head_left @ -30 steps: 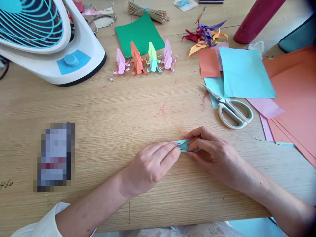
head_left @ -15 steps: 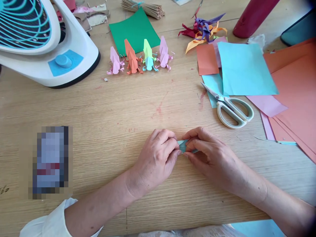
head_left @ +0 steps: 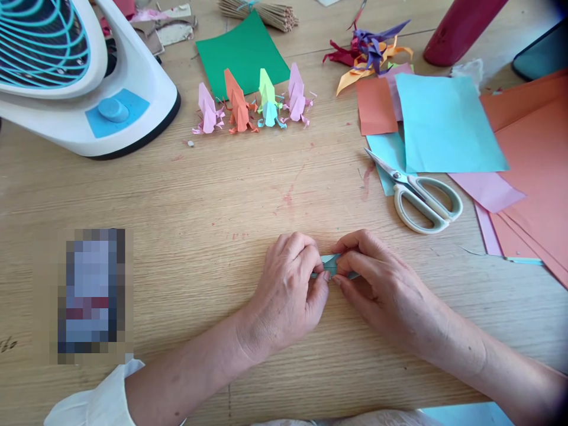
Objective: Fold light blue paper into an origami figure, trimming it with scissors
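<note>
A small folded piece of light blue paper (head_left: pixel 331 264) lies low on the wooden table (head_left: pixel 222 195), pinched from both sides. My left hand (head_left: pixel 290 290) curls its fingers onto the paper's left end. My right hand (head_left: pixel 377 278) grips the right end with thumb and fingertips pressed together. Most of the paper is hidden under the fingers. Beyond the hands stand several finished paper figures in a row: pink (head_left: pixel 207 111), orange (head_left: pixel 237 103), green-blue (head_left: pixel 267 100) and pink (head_left: pixel 296 96).
White-handled scissors (head_left: pixel 419 192) lie right of centre on blue paper sheets (head_left: pixel 446 124). Orange sheets (head_left: pixel 532 154) fill the right edge. A white and blue fan (head_left: pixel 75 71) sits far left, a green sheet (head_left: pixel 242 50) and paper scraps (head_left: pixel 368 53) behind.
My left hand has drawn in from flat, extended fingers to a tight curl against the blue paper, closing up to my right hand. The right hand has hardly moved.
</note>
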Demonstrator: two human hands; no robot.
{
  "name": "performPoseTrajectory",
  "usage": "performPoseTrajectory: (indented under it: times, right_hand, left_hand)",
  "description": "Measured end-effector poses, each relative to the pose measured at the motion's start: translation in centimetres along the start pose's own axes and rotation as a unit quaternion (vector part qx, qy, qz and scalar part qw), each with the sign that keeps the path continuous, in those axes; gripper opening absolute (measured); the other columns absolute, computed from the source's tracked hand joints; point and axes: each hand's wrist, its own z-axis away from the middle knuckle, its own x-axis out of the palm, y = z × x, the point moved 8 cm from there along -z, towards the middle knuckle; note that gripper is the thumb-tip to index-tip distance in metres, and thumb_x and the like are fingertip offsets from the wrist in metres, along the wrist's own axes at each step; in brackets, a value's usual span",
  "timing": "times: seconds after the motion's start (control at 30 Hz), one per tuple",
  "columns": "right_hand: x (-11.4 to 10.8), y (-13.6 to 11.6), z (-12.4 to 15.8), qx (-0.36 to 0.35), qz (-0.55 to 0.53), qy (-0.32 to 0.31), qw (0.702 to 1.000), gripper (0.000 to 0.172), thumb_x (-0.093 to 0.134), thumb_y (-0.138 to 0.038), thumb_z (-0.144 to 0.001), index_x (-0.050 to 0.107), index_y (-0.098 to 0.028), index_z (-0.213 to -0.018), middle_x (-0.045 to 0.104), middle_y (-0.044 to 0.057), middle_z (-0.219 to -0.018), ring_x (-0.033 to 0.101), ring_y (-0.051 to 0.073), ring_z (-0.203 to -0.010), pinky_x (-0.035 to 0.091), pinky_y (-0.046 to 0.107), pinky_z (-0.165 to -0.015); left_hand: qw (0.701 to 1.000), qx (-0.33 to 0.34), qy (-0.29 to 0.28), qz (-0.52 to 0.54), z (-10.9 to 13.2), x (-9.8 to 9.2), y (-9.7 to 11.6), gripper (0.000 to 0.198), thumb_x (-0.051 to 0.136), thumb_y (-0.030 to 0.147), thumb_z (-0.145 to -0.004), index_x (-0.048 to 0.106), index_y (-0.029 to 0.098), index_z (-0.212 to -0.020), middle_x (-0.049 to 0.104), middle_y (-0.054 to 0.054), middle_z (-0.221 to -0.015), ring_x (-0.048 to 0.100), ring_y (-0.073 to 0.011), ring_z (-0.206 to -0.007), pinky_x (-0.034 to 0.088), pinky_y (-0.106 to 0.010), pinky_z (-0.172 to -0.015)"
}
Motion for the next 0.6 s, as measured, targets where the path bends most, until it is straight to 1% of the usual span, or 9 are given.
performPoseTrajectory:
  times: [0.17,0.37,0.5,0.6]
  right_hand:
    - [0.05,0.12,0.02,-0.004,0.002,0.004,1.000,0.017,0.052,-0.002,-0.085,0.055,-0.018,-0.084,0.053,0.009,-0.105,0.057,0.018,-0.093,0.052,0.034,-0.081]
    - [0.00,0.14,0.10,-0.012,-0.003,0.016,1.000,0.015,0.053,-0.002,-0.085,0.056,-0.017,-0.084,0.053,0.008,-0.105,0.057,0.017,-0.093,0.051,0.033,-0.081]
    - [0.01,0.17,0.09,-0.012,0.001,0.015,1.000,0.015,0.053,-0.002,-0.084,0.056,-0.017,-0.085,0.053,0.008,-0.105,0.057,0.017,-0.093,0.051,0.033,-0.081]
    - [0.06,0.23,0.06,-0.010,0.008,0.012,1.000,0.014,0.053,-0.003,-0.085,0.054,-0.017,-0.083,0.054,0.008,-0.104,0.057,0.017,-0.090,0.050,0.032,-0.077]
  left_hand:
    - [1.000,0.008,0.003,0.009,0.11,0.10,-0.24,0.009,0.054,0.014,-0.089,0.054,0.018,-0.081,0.057,-0.007,-0.102,0.051,-0.0221,-0.096,0.042,-0.041,-0.087]
    - [1.000,0.021,0.004,0.007,0.10,0.01,-0.08,0.009,0.053,0.013,-0.090,0.055,0.017,-0.083,0.058,-0.006,-0.100,0.051,-0.0215,-0.095,0.040,-0.040,-0.086]
    - [0.999,0.032,0.017,0.039,0.28,-0.28,-0.20,0.006,0.055,0.012,-0.092,0.056,0.017,-0.092,0.060,-0.004,-0.096,0.052,-0.0191,-0.093,0.040,-0.037,-0.084]
    - [0.998,0.029,0.026,0.056,0.35,-0.33,-0.47,0.007,0.055,0.012,-0.093,0.059,0.018,-0.091,0.060,-0.003,-0.092,0.053,-0.0182,-0.091,0.041,-0.035,-0.083]
